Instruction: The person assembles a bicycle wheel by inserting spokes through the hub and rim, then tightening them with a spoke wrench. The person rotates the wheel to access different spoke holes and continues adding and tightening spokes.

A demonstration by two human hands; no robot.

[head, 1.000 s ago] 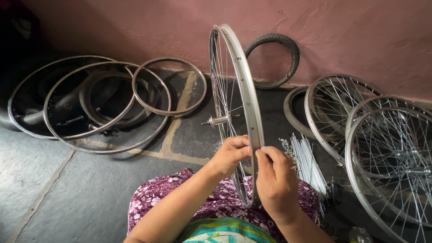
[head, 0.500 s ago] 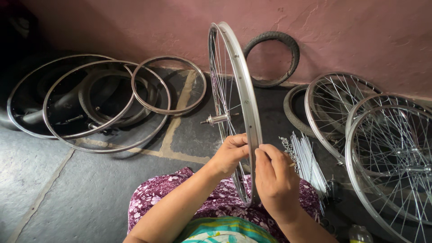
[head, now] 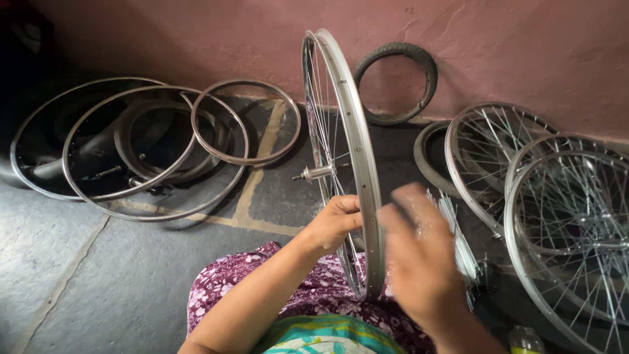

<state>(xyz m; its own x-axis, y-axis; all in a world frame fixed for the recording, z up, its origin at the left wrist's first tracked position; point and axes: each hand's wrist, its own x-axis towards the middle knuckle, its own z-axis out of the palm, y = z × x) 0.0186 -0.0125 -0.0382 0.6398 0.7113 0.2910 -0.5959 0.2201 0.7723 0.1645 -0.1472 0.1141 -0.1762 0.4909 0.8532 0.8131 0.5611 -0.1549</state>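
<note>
the left hand [head: 335, 226] pinches the upright spoked rim [head: 350, 164] between its fingers, steadying it (hub [head: 318, 173] just beyond them). the right hand [head: 419, 262] is blurred, so i cannot tell its fingers' state.

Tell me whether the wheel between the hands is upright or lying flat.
Upright. The wheel stands on edge, its rim rising toward the pink wall, steadied at the rim by the left hand.
</note>
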